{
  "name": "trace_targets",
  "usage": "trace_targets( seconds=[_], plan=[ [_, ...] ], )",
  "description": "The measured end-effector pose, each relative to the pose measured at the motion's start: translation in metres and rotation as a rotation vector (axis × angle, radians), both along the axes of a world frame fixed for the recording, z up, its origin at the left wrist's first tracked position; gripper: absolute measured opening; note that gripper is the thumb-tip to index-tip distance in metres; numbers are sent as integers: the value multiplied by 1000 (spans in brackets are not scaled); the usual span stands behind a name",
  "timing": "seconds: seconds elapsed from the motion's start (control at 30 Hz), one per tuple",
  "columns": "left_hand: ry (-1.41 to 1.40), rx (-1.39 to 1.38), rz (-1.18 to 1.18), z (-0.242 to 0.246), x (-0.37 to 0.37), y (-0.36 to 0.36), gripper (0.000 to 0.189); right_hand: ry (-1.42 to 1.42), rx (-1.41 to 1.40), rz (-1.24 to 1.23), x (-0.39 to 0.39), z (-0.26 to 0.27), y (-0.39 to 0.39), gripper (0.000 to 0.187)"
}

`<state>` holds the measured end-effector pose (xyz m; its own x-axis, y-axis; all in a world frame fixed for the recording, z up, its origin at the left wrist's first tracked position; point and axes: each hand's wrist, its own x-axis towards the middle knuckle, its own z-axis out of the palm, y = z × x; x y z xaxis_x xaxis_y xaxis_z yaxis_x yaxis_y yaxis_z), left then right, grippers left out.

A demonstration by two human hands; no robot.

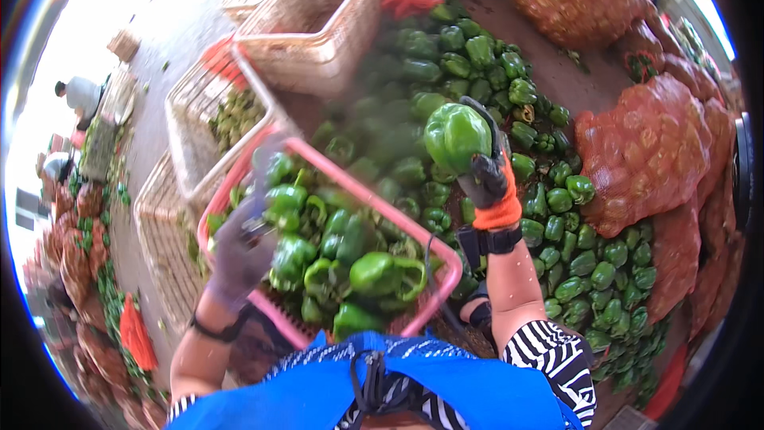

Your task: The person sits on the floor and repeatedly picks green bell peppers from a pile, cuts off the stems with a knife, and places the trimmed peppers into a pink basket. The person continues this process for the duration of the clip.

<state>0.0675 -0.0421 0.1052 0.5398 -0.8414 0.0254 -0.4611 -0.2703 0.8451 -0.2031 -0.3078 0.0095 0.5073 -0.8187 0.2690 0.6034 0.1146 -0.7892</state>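
My right hand (pixel 482 182), in a black and orange work glove, is shut on a large green bell pepper (pixel 458 136) above the pile of green bell peppers (pixel 603 275) on the ground. My left hand (pixel 242 248), in a greyish-purple glove, is over the left side of a pink plastic crate (pixel 364 182). Blur hides its fingers, and a small dark, shiny thing shows at its palm; whether the hand grips it is unclear. Inside the crate lie several green bell peppers (pixel 373 273), some cut or broken open.
White plastic crates (pixel 334 65) stand beyond the pink one; a nearer white crate (pixel 179 125) holds small greenish pieces. Full red mesh sacks (pixel 647 149) line the right side. At far left, people (pixel 83 95) are among sacks and produce. An orange mesh bag (pixel 136 334) lies lower left.
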Motion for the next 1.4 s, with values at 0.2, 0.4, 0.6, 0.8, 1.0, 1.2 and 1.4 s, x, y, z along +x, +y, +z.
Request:
trace_targets(
  seconds=[0.2, 0.4, 0.6, 0.8, 1.0, 1.2, 1.4],
  plan=[
    [-84, -120, -377, 36, -81, 13, 41, -42, -35, 198, 21, 88, 133, 108],
    [-386, -148, -307, 52, -87, 83, 57, 54, -100, 400, 25, 123, 209, 100],
    [-424, -32, -227, 45, -78, 126, 79, 250, -177, 390, 40, 141, 252, 107],
    [-267, 35, -412, 45, -59, 150, 96, 151, -27, 502, 49, 144, 275, 87],
    [-653, 277, -567, -7, -60, 121, 88, 188, -545, 140, 56, 135, 301, 43],
    [413, 23, -331, -34, -76, 109, 84, 442, -1211, -509, 69, 112, 294, 40],
    [-298, 101, -153, 8, -68, 124, 86, 277, 250, 394, 50, 132, 290, 44]
  ],
)
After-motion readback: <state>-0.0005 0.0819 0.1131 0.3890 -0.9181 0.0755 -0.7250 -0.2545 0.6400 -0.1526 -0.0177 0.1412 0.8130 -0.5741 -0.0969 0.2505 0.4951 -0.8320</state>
